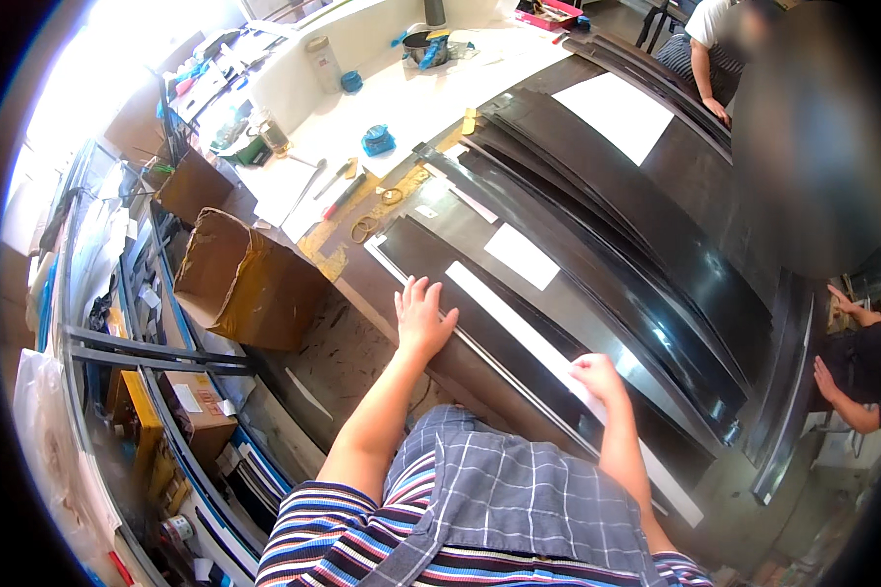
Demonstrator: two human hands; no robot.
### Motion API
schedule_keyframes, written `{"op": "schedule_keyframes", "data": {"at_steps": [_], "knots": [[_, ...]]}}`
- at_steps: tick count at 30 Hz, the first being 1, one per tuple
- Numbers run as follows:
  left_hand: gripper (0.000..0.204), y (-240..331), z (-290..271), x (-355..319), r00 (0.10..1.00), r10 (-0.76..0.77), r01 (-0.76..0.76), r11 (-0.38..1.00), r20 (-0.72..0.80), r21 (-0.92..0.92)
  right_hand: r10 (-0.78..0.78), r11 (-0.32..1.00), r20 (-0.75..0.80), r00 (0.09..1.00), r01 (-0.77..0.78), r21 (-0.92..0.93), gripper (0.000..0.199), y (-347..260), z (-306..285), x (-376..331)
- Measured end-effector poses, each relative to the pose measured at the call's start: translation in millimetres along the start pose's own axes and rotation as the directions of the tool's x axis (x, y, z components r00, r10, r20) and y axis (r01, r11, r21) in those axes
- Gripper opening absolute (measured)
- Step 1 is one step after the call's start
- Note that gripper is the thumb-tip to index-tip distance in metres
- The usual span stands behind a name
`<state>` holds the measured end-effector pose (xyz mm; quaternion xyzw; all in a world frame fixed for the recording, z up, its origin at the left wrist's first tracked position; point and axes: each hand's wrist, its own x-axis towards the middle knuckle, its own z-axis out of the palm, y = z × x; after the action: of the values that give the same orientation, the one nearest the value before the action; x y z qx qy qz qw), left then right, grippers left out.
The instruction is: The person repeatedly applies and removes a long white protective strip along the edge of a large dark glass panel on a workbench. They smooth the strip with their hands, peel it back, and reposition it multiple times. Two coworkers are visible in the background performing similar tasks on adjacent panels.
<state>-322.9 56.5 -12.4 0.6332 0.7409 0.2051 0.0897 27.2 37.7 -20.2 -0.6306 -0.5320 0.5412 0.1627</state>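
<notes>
My left hand (423,318) lies with its fingers spread on the near edge of a long dark panel (416,252), beside its thin white edge strip. Along that panel runs a long, narrow white strip (519,328), slanting from far left to near right. My right hand (599,377) has its thumb and fingers closed on this strip around its middle. What the strip is made of I cannot tell. A white sheet (522,256) lies just beyond it on a glossy dark panel.
Several long dark panels (597,186) are stacked on the far side. A blue tape roll (378,140) and hand tools (345,196) lie by the far left corner. A cardboard box (255,284) stands left. Co-workers' hands (837,386) are at the right and far end.
</notes>
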Motion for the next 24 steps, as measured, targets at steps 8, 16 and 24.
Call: {"op": "schedule_keyframes", "data": {"at_steps": [8, 16, 24], "knots": [[0.065, 17.3, -0.5, -2.8, 0.998, 0.04, -0.038, 0.998, 0.041, -0.057, -0.077, 0.997, -0.013, 0.997, 0.077, -0.016, 0.012, -37.9, 18.2, 11.3], [0.063, -8.9, 3.0, -0.2, 0.992, 0.126, -0.123, 0.966, -0.002, -0.228, -0.139, 0.988, -0.086, 0.987, 0.132, -0.082, 0.013, -66.6, 84.1, 39.3], [0.059, -15.4, -0.5, 6.4, 0.988, 0.154, -0.157, 0.964, -0.033, -0.214, -0.125, 0.992, -0.027, 0.992, 0.125, -0.026, 0.012, -46.5, 86.6, 55.4]]}}
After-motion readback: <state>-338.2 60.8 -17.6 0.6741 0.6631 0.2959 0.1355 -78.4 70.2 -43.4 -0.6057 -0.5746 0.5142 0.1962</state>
